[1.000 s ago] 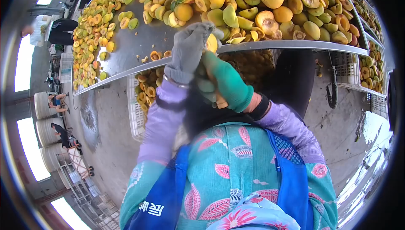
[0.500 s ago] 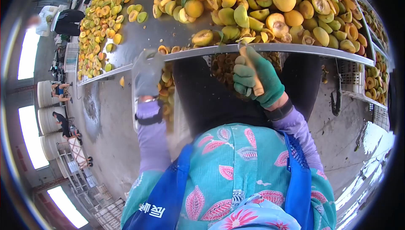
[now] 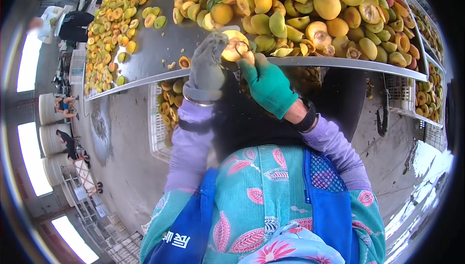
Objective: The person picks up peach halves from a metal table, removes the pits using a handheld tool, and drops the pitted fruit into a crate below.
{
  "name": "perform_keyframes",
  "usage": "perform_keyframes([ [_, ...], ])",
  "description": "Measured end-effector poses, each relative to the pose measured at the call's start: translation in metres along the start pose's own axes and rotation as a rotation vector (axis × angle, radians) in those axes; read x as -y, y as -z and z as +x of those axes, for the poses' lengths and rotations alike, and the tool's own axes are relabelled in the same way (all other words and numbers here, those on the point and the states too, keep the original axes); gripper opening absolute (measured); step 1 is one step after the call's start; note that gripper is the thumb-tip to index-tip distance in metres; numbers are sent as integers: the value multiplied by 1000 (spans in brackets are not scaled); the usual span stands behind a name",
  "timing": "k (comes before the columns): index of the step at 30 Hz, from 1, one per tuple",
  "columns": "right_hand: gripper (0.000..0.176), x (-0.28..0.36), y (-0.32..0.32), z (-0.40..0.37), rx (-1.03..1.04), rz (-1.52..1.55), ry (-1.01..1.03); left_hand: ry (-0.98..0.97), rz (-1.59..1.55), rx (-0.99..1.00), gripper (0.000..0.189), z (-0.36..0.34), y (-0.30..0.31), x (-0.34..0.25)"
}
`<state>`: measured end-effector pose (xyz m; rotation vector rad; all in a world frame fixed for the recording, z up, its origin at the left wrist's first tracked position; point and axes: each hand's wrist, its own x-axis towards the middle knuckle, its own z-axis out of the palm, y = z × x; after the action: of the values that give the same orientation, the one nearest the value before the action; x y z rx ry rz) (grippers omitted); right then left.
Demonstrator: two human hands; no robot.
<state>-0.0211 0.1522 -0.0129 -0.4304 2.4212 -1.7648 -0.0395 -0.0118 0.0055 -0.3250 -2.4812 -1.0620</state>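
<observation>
My left hand (image 3: pixel 207 70), in a grey glove, grips a yellow-fleshed peach half (image 3: pixel 234 45) just above the near rim of the metal table, cut face toward me. My right hand (image 3: pixel 272 89), in a green glove, is closed around a wooden-handled pitting tool (image 3: pixel 248 58). Its curved metal end lies against the middle of the cut face; most of the handle is hidden by my fingers. Beyond my hands, a heap of peach halves (image 3: pixel 325 5) covers the table's right side. A small orange piece (image 3: pixel 184 62) rests near the rim, left of my left hand.
The table's raised metal rim (image 3: pixel 353 62) runs across in front of me. Below it at left stands a white crate (image 3: pixel 157 131) with fruit; more crates (image 3: pixel 403 94) stand at right. More halves (image 3: pixel 104 46) lie at the table's far left. Other people (image 3: pixel 72 24) are farther left.
My left hand has moved up and right from the rim and now holds a peach half. My right hand has shifted left, bringing the tool's end against the fruit.
</observation>
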Motion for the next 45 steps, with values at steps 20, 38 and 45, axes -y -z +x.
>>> perform_keyframes([
  [20,29,2,-13,-12,-72,266,-52,504,-791,-367,28,4,-48,-35],
  [38,38,17,19,-16,1128,2129,-451,781,-1594,-9,41,-3,-22,-12],
  [45,34,-14,46,-26,556,1883,-800,685,675,-23,33,-47,122,26],
])
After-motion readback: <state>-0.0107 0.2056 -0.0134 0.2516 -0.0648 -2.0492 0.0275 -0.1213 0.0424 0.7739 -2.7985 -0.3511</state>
